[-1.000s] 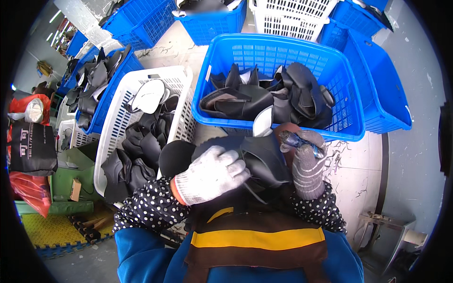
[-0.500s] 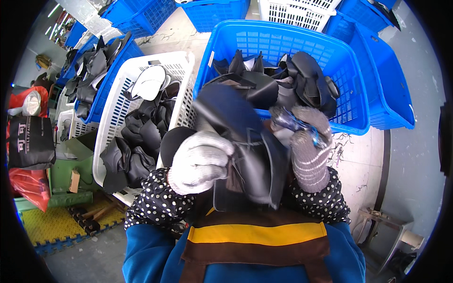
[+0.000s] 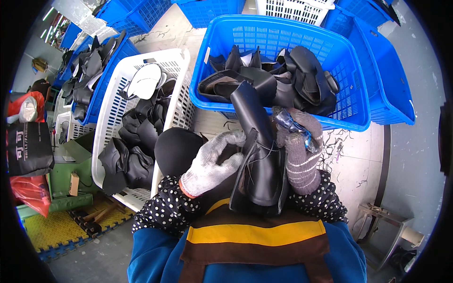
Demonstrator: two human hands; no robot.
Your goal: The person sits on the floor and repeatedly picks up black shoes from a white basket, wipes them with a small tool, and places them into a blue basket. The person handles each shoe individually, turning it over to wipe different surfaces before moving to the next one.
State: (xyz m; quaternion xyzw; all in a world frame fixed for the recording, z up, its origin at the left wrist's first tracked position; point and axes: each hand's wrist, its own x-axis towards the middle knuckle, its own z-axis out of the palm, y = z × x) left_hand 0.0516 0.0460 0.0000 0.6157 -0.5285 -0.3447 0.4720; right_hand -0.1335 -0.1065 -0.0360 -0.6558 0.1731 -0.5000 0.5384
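The black leather boot upper point(image 3: 258, 155) stands upright in front of the person's chest, held between both gloved hands. The left hand point(image 3: 212, 162) has its fingers wrapped on the upper's left edge; the right hand point(image 3: 298, 151) is closed on the right side, also pinching a small blue tool point(image 3: 290, 123). The piece looks light, pliable and smooth, likely to flop; best gripped at the stitched seams. The blue basket point(image 3: 358, 94) lies just beyond

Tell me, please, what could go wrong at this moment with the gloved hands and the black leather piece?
The right hand grips a small blue-handled tool beside the black leather boot upper; it might scratch the leather or nick the left hand. Loose threads could snag on the knitted gloves.
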